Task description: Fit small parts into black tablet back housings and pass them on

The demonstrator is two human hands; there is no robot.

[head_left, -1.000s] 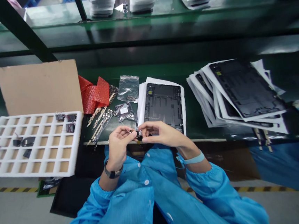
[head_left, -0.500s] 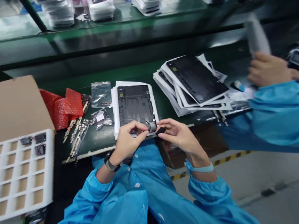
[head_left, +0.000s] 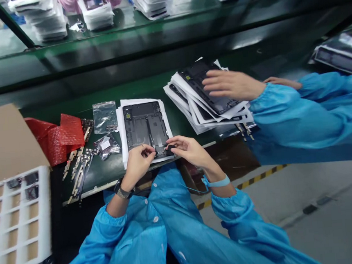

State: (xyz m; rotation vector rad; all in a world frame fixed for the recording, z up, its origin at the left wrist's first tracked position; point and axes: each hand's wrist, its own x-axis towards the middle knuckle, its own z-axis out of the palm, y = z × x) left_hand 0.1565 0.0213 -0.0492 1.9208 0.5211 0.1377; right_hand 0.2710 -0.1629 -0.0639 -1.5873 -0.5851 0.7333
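Tablet back cover (head_left: 146, 124) is lying on white paper sheets (head_left: 122, 140) on the counter (head_left: 100, 183), lower middle of the frame. Curled left hand (head_left: 138, 165) is touching the cover's lower edge, its grip unclear, while right hand (head_left: 190, 149) is pinching small black part (head_left: 170, 150) just beside it. Co-worker's hand (head_left: 233, 84) is spreading over pile of covers (head_left: 188, 100) at right.
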